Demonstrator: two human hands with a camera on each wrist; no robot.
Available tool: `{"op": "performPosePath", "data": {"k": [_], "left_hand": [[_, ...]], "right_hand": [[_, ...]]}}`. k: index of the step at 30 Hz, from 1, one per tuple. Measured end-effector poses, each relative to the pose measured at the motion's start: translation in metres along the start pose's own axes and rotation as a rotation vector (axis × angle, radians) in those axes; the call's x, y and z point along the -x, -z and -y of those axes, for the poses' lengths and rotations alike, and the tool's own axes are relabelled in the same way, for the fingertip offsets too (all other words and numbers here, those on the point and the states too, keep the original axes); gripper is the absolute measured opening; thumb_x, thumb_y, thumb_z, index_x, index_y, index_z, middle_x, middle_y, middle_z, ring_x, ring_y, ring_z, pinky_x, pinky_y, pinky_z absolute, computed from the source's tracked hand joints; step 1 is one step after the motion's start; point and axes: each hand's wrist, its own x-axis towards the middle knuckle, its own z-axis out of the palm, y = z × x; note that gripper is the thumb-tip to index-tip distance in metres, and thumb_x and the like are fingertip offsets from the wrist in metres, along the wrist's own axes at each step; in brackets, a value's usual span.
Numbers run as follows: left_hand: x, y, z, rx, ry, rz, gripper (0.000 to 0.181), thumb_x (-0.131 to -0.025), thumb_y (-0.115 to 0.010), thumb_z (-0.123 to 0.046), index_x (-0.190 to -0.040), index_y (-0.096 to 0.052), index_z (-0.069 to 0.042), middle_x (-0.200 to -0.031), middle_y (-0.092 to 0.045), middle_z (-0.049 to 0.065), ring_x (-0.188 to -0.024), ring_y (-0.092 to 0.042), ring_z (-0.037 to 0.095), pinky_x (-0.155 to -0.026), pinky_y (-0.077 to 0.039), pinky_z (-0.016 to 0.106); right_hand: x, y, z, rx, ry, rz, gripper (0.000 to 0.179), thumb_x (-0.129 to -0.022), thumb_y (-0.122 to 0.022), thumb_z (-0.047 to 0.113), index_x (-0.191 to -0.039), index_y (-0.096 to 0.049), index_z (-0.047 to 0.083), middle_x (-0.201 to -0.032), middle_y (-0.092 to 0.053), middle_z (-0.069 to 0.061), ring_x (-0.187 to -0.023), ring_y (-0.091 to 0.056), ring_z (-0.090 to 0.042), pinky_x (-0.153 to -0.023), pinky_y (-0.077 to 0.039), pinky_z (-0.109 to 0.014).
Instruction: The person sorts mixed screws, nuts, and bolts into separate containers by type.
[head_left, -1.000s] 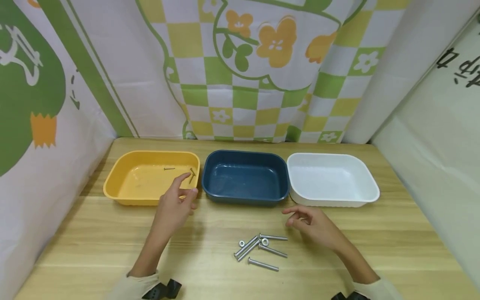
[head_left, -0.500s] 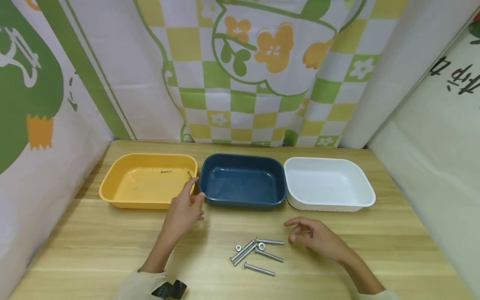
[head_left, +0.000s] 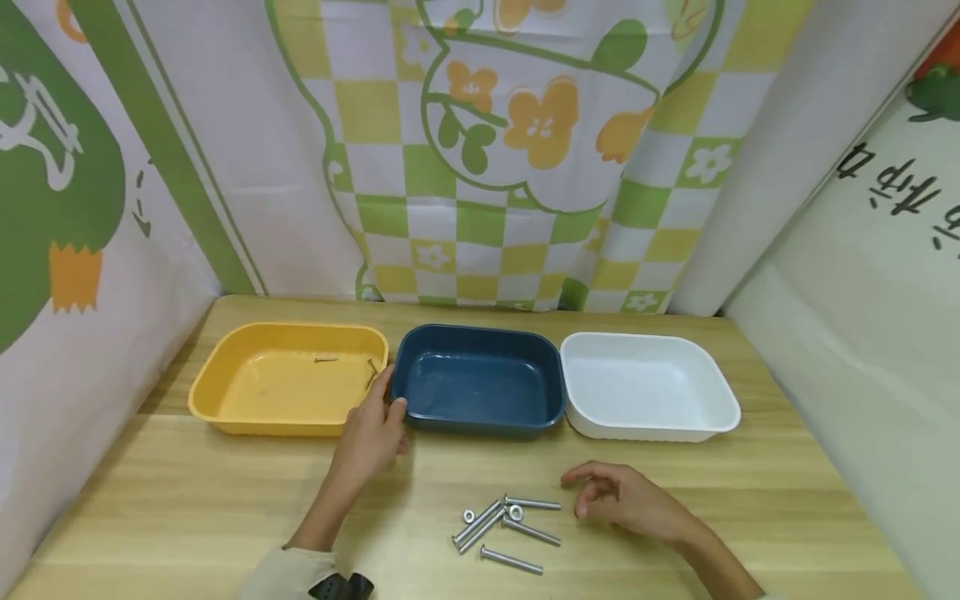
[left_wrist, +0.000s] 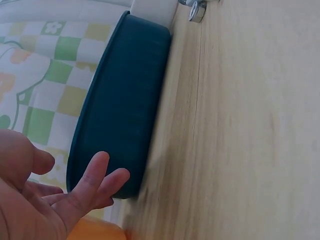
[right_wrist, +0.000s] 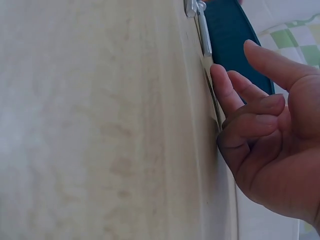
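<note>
My left hand (head_left: 371, 433) is at the gap between the yellow tray (head_left: 270, 429) and the dark blue tray (head_left: 472, 423), index finger extended along the gap. In the left wrist view its fingers spread loosely beside the blue tray's end, holding nothing. My right hand (head_left: 626, 496) hovers in front of the white tray (head_left: 645, 433), right of the bolts, its fingers loosely bent around nothing. Several silver bolts (head_left: 512, 561) lie on the wooden table together with two nuts (head_left: 468, 517). A few small screws (head_left: 326, 360) are inside the yellow tray.
The three trays stand in a row towards the back of the table (head_left: 187, 500). Behind them hangs a checkered, flowered curtain (head_left: 480, 225). White printed cloth walls (head_left: 847, 350) close in both sides.
My left hand has moved right, from over the yellow tray's right end to the gap beside the blue tray. The right hand stays near the bolts. The head view has tilted up slightly.
</note>
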Motion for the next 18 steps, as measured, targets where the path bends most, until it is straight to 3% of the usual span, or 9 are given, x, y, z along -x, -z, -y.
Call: {"op": "performPosePath", "data": {"k": [4, 9, 18], "left_hand": [[-0.003, -0.006, 0.004, -0.035, -0.017, 0.005, 0.056, -0.106, -0.046, -0.017, -0.159, -0.026, -0.011, -0.064, -0.06, 0.005, -0.052, -0.064, 0.019, -0.052, -0.046, 0.036], [-0.005, -0.011, 0.007, -0.081, -0.051, -0.008, 0.055, -0.106, -0.044, -0.015, -0.158, -0.026, -0.007, -0.055, -0.059, 0.002, -0.048, -0.06, 0.015, -0.055, -0.045, 0.036], [0.0, -0.009, 0.004, -0.068, -0.053, -0.009, 0.056, -0.107, -0.044, -0.014, -0.158, -0.024, -0.004, -0.058, -0.059, 0.003, -0.05, -0.06, 0.015, -0.049, -0.041, 0.035]], "right_hand": [[0.0, -0.006, 0.0, 0.043, 0.042, 0.012, 0.036, -0.09, -0.068, 0.002, -0.124, -0.06, -0.008, -0.086, -0.068, -0.008, -0.071, -0.058, -0.007, -0.06, -0.042, -0.02], [-0.002, -0.015, -0.001, 0.088, 0.064, 0.016, 0.035, -0.087, -0.073, 0.005, -0.119, -0.064, -0.003, -0.083, -0.068, -0.002, -0.065, -0.052, -0.003, -0.058, -0.041, -0.018], [-0.004, -0.01, 0.001, -0.012, 0.09, 0.036, 0.035, -0.087, -0.071, 0.002, -0.119, -0.062, -0.01, -0.085, -0.067, -0.008, -0.067, -0.054, -0.003, -0.058, -0.042, -0.018]]}}
